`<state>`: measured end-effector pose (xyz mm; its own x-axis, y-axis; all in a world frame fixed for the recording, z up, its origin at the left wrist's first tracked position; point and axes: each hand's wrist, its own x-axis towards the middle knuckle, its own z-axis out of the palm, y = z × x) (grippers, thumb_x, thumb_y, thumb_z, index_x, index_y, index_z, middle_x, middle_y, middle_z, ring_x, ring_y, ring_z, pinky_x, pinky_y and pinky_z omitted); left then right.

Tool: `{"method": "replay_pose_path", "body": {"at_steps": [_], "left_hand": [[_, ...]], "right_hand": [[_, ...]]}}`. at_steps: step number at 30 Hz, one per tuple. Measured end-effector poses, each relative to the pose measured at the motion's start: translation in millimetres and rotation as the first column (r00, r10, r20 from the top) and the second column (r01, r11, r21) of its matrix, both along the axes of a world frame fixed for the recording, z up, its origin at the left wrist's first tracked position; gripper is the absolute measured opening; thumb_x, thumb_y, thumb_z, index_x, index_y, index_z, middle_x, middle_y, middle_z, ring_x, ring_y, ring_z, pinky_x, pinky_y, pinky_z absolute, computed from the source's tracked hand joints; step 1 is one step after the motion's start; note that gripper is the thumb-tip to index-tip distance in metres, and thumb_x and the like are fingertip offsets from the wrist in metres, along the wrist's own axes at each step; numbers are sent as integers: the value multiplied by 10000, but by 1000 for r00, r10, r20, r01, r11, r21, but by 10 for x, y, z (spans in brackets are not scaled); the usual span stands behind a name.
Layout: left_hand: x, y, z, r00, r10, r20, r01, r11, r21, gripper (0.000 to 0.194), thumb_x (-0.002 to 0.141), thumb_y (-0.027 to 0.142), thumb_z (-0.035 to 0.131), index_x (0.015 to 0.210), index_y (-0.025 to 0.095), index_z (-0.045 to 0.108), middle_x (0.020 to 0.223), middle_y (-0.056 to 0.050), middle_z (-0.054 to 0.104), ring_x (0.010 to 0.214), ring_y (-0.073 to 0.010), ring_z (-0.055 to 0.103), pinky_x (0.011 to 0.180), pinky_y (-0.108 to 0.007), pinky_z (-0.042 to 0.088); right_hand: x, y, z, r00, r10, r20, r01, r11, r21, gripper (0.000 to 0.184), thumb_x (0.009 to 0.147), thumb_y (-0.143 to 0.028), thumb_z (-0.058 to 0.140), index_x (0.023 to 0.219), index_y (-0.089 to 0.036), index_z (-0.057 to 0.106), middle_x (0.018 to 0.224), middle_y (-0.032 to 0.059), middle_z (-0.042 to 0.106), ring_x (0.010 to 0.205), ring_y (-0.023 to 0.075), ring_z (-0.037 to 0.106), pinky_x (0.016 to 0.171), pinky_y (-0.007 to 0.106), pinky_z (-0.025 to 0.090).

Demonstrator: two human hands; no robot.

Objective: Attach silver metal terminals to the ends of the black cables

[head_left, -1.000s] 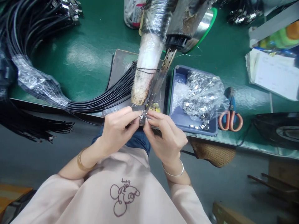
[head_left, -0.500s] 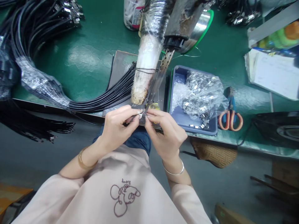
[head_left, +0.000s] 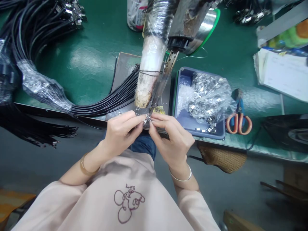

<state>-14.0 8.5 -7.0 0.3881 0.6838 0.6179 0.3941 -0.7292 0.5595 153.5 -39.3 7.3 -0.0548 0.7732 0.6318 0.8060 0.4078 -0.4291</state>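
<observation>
My left hand (head_left: 124,130) is closed in a pinch, its thumb and forefinger tips at a small silvery connector (head_left: 147,119). From the other side my right hand (head_left: 169,133) pinches at the same piece, so its details are mostly covered. Directly above the fingertips, the tip of a soldering iron (head_left: 166,77) slants down, touching or very close to the piece; which one, I cannot tell. A white, scorched tube (head_left: 150,69) wrapped in film hangs beside the iron. Under both is a grey board (head_left: 125,69), where a bundle of black cables (head_left: 108,104) ends.
Right of the board stands a blue tray (head_left: 192,128) with a plastic bag of small metal connectors (head_left: 209,96). Orange-handled pliers (head_left: 239,118) lie beside it. More black cables (head_left: 43,77) are at left. A solder spool (head_left: 204,32) and a jar (head_left: 136,16) stand behind.
The fingertips have shifted slightly around the connector, and more of its silvery metal shows between them. The iron and tube stay in place.
</observation>
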Motion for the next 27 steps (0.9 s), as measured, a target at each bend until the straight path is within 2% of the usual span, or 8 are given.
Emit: {"method": "replay_pose_path", "body": {"at_steps": [6,11,15,21,27], "left_hand": [[18,-46,-52,1000,21,-3,-21,993,114,142,973,91,619,1017,148,741,676,22,614,594,-99,523,569,-208,417],[37,-94,-90,999,17,31,-20,997,79,148,973,89,607,1004,147,739,647,31,586,569,-100,504,554,-209,416],[31,-119,-104,998,-8,64,6,999,36,152,970,98,616,1015,158,748,660,26,613,571,-98,529,551,-207,431],[-17,-126,-106,990,-88,112,89,996,1,179,969,101,637,1057,190,765,737,5,711,621,-104,594,616,-224,489],[-41,-137,-114,988,-120,101,117,993,26,181,985,103,621,1057,196,758,707,12,712,620,-111,593,640,-242,502]], "right_hand": [[11,-46,-8,1000,6,18,-7,999,37,220,900,-25,706,919,-225,616,1004,51,830,902,151,814,810,223,662],[32,-81,-60,997,17,71,-22,997,68,169,942,-64,683,950,-230,647,1010,42,834,888,152,816,796,229,667],[43,-113,-85,997,6,76,-13,996,87,176,922,-60,702,978,-226,684,1006,41,840,874,157,819,801,219,662],[57,-162,-73,999,29,-18,-26,993,116,204,880,-16,721,942,-204,672,960,48,839,827,145,813,752,207,654],[70,-214,-82,999,14,-34,-9,990,140,198,886,-45,734,921,-228,667,941,18,841,762,153,810,650,231,657]]}}
